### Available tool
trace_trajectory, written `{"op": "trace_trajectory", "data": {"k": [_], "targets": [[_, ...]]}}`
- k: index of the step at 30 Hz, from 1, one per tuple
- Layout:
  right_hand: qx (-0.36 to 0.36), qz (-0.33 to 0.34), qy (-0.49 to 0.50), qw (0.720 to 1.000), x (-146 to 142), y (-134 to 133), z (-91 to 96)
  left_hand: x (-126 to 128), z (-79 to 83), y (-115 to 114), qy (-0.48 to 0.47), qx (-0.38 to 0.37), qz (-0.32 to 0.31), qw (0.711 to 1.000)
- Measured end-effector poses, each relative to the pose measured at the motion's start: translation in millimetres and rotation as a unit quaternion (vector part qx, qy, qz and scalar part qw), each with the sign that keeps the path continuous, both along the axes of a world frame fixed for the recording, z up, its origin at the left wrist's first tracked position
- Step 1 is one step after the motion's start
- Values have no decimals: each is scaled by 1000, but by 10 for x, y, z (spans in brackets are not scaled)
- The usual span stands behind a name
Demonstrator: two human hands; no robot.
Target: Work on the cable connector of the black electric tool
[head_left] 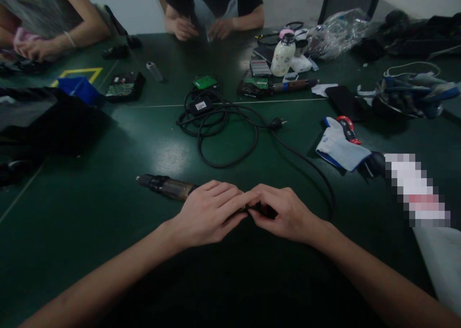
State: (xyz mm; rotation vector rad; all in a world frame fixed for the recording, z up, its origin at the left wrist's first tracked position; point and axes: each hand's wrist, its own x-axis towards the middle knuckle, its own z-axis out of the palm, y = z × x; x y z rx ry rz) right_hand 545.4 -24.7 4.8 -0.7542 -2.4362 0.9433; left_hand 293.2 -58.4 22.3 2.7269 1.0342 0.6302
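Left hand point(212, 212) curled round the tool point(173, 187), fingers nearly closed, likely steadying it; right hand point(288, 210) pinched its right end, fingertips barely parted.

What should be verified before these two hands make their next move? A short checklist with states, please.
1. Left hand on the dark tool: ok, laid over its body.
2. Right hand beside it: ok, its fingertips meet the left hand's fingers.
3. Clear view of what the fingertips are working on: not ok, the fingers hide most of it.
4. Tool's tip free: ok, it points left with nothing touching it.
5. Tool resting on the table: cannot tell from this angle.
6. Plug disconnected: ok, its pins are bare.
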Motion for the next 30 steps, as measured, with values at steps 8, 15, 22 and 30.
{"op": "trace_trajectory", "data": {"k": [8, 15, 22, 30], "targets": [[-4, 1, 1, 1000, 0, 0, 24, -1, -14, 7, 7, 7, 0, 1000], [0, -1, 2, 1000, 2, -5, 13, 8, -5, 8, 1, 4, -3, 1000], [-4, -1, -2, 1000, 2, -6, 8, 4, 1, -2, 20, 3, 2, 1000], [0, 1, 7, 1000, 1, -3, 10, 0, 5, 9, 17, -11, -13, 1000]]}}
